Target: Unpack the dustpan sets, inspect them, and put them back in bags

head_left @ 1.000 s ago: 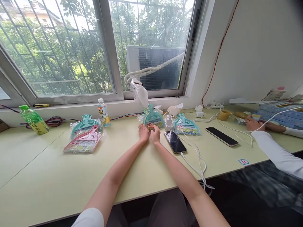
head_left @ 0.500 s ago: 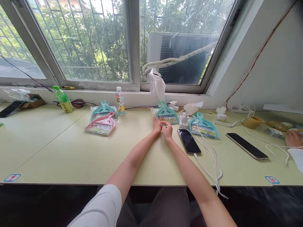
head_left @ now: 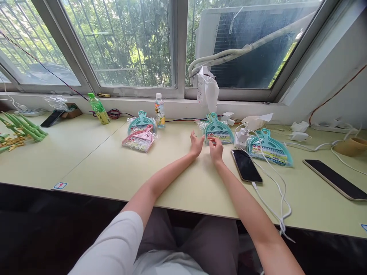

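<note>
My left hand (head_left: 196, 145) rests low over the table with its fingers apart and holds nothing. Just to its right is my right hand (head_left: 216, 149), its fingers loosely bent toward the left one and nothing visible in them. A small gap separates the two. Right behind them lies a teal dustpan-and-brush set (head_left: 218, 131) in clear wrapping, partly covered by my right fingers; I cannot tell whether they touch it. Another teal set (head_left: 269, 149) lies to the right. On the left, a pink dustpan-and-brush set (head_left: 140, 138) lies in front of a teal one (head_left: 141, 121).
A phone (head_left: 246, 165) with a white cable (head_left: 282, 202) lies right of my hands, with a second phone (head_left: 334, 177) farther right. Two bottles, a green one (head_left: 99, 109) and a clear one (head_left: 159, 111), stand at the back. Green stalks (head_left: 25, 128) lie far left.
My hands, together half a second ago, have come apart. The view has swung left, bringing the green stalks into sight and taking the other person's hand at the right out of it.
</note>
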### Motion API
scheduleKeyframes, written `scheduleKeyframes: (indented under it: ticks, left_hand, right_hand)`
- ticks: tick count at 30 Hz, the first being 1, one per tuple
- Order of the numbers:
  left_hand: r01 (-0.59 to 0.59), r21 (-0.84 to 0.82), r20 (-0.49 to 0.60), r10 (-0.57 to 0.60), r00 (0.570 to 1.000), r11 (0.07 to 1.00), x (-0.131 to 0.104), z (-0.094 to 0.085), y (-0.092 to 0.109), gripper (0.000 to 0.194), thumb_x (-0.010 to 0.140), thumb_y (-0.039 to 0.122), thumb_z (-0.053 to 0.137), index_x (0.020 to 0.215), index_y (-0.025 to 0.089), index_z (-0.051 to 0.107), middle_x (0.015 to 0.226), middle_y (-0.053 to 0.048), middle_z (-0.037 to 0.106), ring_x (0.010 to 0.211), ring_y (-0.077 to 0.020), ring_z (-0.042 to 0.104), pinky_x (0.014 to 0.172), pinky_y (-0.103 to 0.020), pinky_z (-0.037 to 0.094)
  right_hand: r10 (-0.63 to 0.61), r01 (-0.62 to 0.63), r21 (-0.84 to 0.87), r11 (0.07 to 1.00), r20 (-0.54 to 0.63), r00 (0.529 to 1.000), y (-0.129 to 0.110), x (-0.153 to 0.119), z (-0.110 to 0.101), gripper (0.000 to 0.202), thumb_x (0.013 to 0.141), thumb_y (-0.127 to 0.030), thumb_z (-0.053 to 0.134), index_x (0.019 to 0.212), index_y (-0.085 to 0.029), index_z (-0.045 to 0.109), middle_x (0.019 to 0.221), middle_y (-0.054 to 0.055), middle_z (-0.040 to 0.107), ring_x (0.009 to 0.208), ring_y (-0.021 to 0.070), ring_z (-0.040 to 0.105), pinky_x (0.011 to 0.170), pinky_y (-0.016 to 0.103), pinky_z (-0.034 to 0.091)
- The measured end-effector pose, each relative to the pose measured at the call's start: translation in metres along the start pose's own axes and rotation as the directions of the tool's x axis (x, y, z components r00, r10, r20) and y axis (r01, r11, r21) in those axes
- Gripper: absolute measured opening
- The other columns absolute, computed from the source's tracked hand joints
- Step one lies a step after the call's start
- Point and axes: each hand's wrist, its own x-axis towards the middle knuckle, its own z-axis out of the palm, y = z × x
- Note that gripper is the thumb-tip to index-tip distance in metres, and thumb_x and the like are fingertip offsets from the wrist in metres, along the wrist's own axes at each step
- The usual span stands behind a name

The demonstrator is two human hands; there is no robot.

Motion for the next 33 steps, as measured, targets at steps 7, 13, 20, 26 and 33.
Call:
scheduleKeyframes:
  ticks: [7, 13, 20, 26, 33]
  left_hand:
    - [-0.239, 0.640, -0.088, 0.378, 0.922, 0.730, -0.006, -0.163, -0.009, 0.059, 0.088, 0.032, 0.053, 0.142, 0.018, 0.034, 0.156, -0.016, 0.025, 0.147, -0.0267, 0.019, 0.120, -0.047, 0.016]
    - [0.361, 0.752, -0.497, 0.115, 0.860, 0.551, 0.018, -0.294, -0.034, 0.042, 0.094, 0.036, 0.040, 0.130, 0.014, 0.048, 0.146, -0.020, 0.042, 0.140, -0.0338, 0.030, 0.110, -0.056, 0.028]
    - [0.491, 0.822, -0.517, 0.020, 0.855, 0.287, 0.014, -0.307, -0.043, 0.049, 0.089, 0.037, 0.055, 0.129, 0.009, 0.048, 0.132, -0.025, 0.051, 0.123, -0.0383, 0.046, 0.099, -0.051, 0.034]
    - [0.555, 0.769, -0.550, -0.114, 0.828, 0.317, 0.013, -0.319, -0.037, 0.063, 0.084, 0.050, 0.059, 0.128, 0.007, 0.047, 0.130, -0.030, 0.054, 0.122, -0.0408, 0.048, 0.098, -0.053, 0.033]
    - [0.553, 0.651, -0.452, -0.320, 0.833, 0.520, 0.018, -0.334, -0.038, 0.043, 0.071, 0.056, 0.072, 0.081, 0.016, 0.062, 0.103, -0.022, 0.069, 0.108, -0.0388, 0.061, 0.087, -0.045, 0.043]
  right_hand:
    - [-0.077, 0.085, -0.048, 0.995, 0.151, 0.986, -0.004, -0.008, 0.008, 0.025, 0.082, -0.024, 0.045, 0.093, -0.020, 0.067, 0.101, 0.009, 0.068, 0.091, 0.0229, 0.062, 0.086, 0.038, 0.047]
    - [-0.078, 0.098, -0.067, 0.993, 0.245, 0.966, -0.007, -0.014, 0.015, 0.025, 0.082, -0.022, 0.043, 0.087, -0.022, 0.067, 0.097, 0.007, 0.071, 0.094, 0.0234, 0.063, 0.087, 0.040, 0.047]
    - [-0.049, 0.052, -0.011, 0.999, 0.192, 0.980, -0.012, -0.015, 0.011, 0.031, 0.080, -0.019, 0.045, 0.107, -0.020, 0.061, 0.089, 0.006, 0.072, 0.088, 0.0221, 0.066, 0.084, 0.039, 0.049]
    - [-0.049, 0.053, -0.017, 0.998, 0.182, 0.982, -0.018, -0.017, 0.010, 0.029, 0.079, -0.018, 0.043, 0.102, -0.019, 0.061, 0.087, 0.007, 0.072, 0.086, 0.0220, 0.067, 0.084, 0.039, 0.050]
    - [-0.067, 0.070, -0.017, 0.997, 0.162, 0.985, -0.020, -0.019, 0.011, 0.036, 0.081, -0.017, 0.044, 0.116, -0.019, 0.055, 0.084, 0.005, 0.072, 0.079, 0.0208, 0.067, 0.083, 0.039, 0.050]
